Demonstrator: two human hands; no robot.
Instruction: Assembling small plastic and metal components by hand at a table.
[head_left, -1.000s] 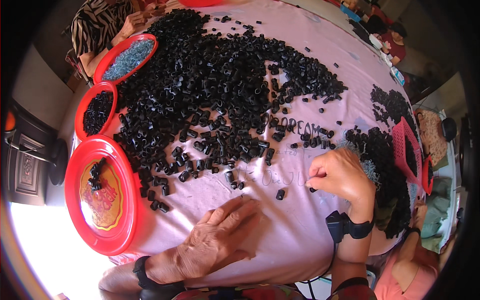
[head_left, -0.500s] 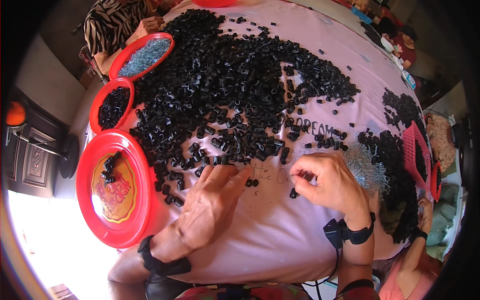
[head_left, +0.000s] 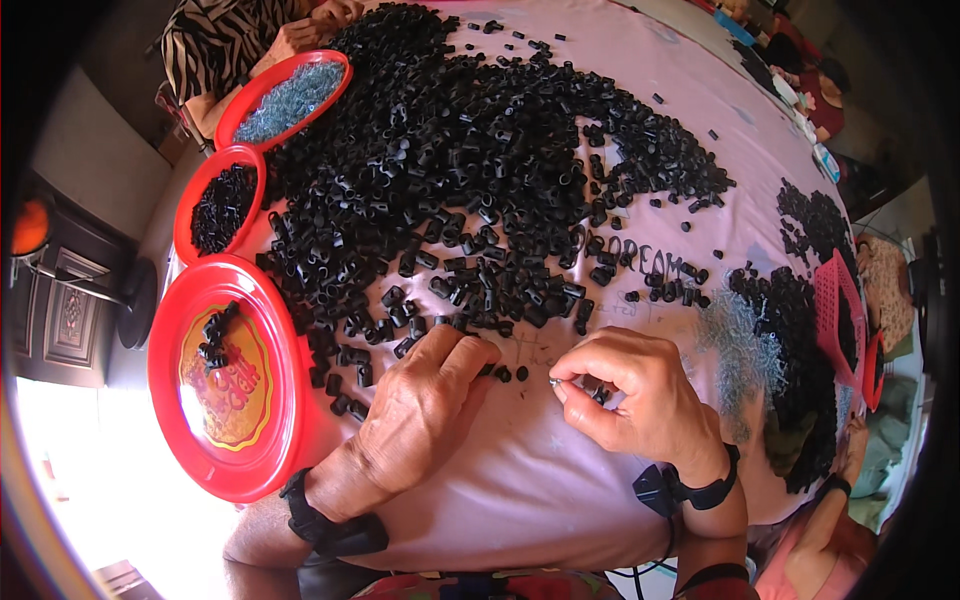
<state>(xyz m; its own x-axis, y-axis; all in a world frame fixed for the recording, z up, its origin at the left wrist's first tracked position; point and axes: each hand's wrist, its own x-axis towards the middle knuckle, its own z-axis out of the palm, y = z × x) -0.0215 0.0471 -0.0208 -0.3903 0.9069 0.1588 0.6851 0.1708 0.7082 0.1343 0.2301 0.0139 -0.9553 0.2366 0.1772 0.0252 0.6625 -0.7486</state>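
Note:
Back upward, my left hand rests low at the near edge of the black pile, its fingers curled together; whatever they hold is hidden beneath them. My right hand is a short way to the right, thumb and forefinger pinched on a tiny silvery piece, too small to identify surely. Under its curled fingers a small black part shows. Between the hands, a couple of small round black pieces lie on the pink cloth. Just beyond spreads a large heap of short black tubular plastic fittings.
At left stand a red plate with a few black parts, a red dish of small black pieces and another red dish of silvery bits. More silvery bits and a pink basket lie right. Other people sit around.
My right hand has shifted slightly left and down, closer to my left hand, and a silvery tip now shows at its pinch. My left hand stays nearly in place.

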